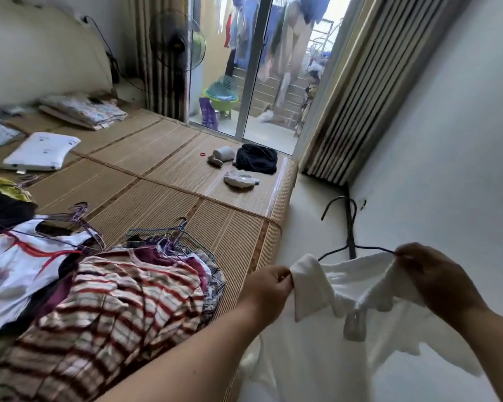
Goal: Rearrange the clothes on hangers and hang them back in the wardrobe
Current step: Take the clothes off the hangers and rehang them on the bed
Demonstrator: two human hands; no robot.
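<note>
A white collared shirt (340, 338) hangs in front of me over the floor beside the bed. A dark wire hanger (349, 227) sits in its neck, hook pointing up. My left hand (269, 288) pinches the left collar tip. My right hand (436, 280) pinches the right shoulder of the shirt together with the hanger's arm. A pile of clothes on hangers lies on the bed at lower left, with a red-and-cream striped top (108, 314) uppermost and a white top with red lines (21, 262) beside it. No wardrobe is in view.
The bed carries a bamboo mat (163, 181), a white pillow (39, 150), a dark garment (256, 158) and small pale clothes. A white wall (447, 140) stands at right, curtains (355, 97) and a glass balcony door (244, 68) ahead, a fan (177, 42) at the far corner.
</note>
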